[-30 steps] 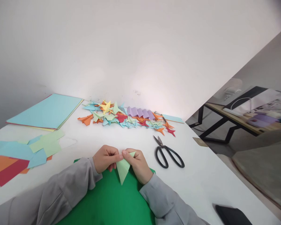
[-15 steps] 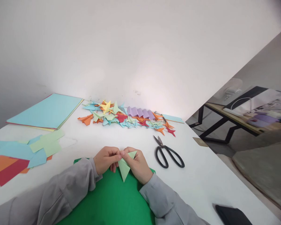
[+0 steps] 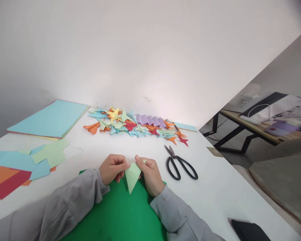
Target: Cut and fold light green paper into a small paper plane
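Between my two hands is a folded piece of light green paper (image 3: 132, 176), its long point hanging downward. My left hand (image 3: 113, 169) pinches its upper left corner between thumb and fingers. My right hand (image 3: 149, 172) grips the upper right side, the thumb lying near the top edge; its other fingers are partly hidden behind the paper. Both hands hover above a green mat (image 3: 125, 214) at the table's front edge. To the right of my right hand lie black-handled scissors (image 3: 176, 164), blades partly apart.
Folded paper pieces (image 3: 130, 125) in several colours line the wall. Loose coloured paper pieces (image 3: 17, 164) lie at the left, with a stack of large sheets (image 3: 50, 118) behind them. A dark flat object (image 3: 248, 230) sits at the near right of the white table (image 3: 205, 187).
My thumbs have moved apart along the top of the green paper. More of its face shows now, and its lower point has shifted slightly left.
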The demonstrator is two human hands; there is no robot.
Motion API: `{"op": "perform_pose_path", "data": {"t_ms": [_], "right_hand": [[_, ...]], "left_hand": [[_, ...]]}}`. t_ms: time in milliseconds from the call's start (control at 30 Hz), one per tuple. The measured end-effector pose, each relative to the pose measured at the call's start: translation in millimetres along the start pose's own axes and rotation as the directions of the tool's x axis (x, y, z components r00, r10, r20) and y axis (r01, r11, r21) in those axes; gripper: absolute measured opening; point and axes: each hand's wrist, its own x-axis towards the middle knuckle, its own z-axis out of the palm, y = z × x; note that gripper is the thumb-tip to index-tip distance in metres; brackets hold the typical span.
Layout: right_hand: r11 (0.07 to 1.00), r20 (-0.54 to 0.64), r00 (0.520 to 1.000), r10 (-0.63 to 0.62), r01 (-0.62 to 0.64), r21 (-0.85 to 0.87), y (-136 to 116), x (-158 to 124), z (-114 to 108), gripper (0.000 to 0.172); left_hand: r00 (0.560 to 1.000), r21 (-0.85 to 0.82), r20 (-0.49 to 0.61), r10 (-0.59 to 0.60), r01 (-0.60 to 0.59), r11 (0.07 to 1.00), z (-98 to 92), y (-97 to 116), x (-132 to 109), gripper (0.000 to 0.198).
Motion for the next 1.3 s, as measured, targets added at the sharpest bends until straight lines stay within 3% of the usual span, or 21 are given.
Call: {"op": "perform_pose_path", "data": {"t_ms": [200, 400, 533, 700, 833, 900, 1033, 1133, 1300], "right_hand": [[0.993, -0.070, 0.997, 0.039, -0.030, 0.115, 0.0, 0.5, 1.4, 0.051], [0.988, -0.055, 0.997, 0.051, -0.042, 0.147, -3.9, 0.7, 1.8, 0.052], [0.989, 0.013, 0.999, 0.036, -0.038, 0.146, -0.2, -0.2, -1.0, 0.052], [0.999, 0.157, 0.987, -0.035, 0.034, 0.005, -0.6, -2.2, -0.1, 0.036], [0.998, 0.109, 0.993, -0.051, 0.054, -0.030, -2.7, -1.5, 2.3, 0.030], [0.998, 0.035, 0.998, -0.048, 0.049, -0.026, -1.9, -0.4, 1.9, 0.031], [0.999, -0.073, 0.997, 0.017, -0.015, 0.033, 0.5, 2.0, -0.1, 0.034], [1.000, -0.055, 0.998, 0.022, -0.021, 0.022, -0.3, 2.2, -0.6, 0.032], [0.996, 0.032, 0.999, -0.024, 0.026, -0.083, -4.1, 0.3, 0.1, 0.031]], "left_hand": [[0.999, -0.058, -0.034, -0.014, 0.012, 0.998, 0.6, 1.4, 1.6, 0.031], [0.996, -0.053, -0.084, 0.017, -0.021, 0.998, 0.5, -1.0, 3.3, 0.032], [0.996, -0.038, -0.092, 0.024, -0.028, 0.999, 0.5, -2.0, 3.4, 0.033], [0.983, -0.018, -0.178, 0.034, -0.037, 0.999, 0.3, -0.8, 4.2, 0.033], [0.976, 0.006, -0.214, 0.043, -0.043, 0.999, 0.2, -0.6, 5.1, 0.033], [0.981, 0.009, -0.191, 0.039, -0.037, 0.999, 0.8, -1.5, 5.0, 0.032], [0.999, 0.038, -0.044, 0.017, -0.015, 0.999, 2.8, -3.9, 3.8, 0.028], [1.000, 0.043, 0.012, 0.013, -0.013, 0.999, 3.2, -4.8, 3.3, 0.027], [1.000, 0.010, 0.011, -0.007, 0.007, 1.000, 1.8, -4.1, 3.7, 0.030]]}}
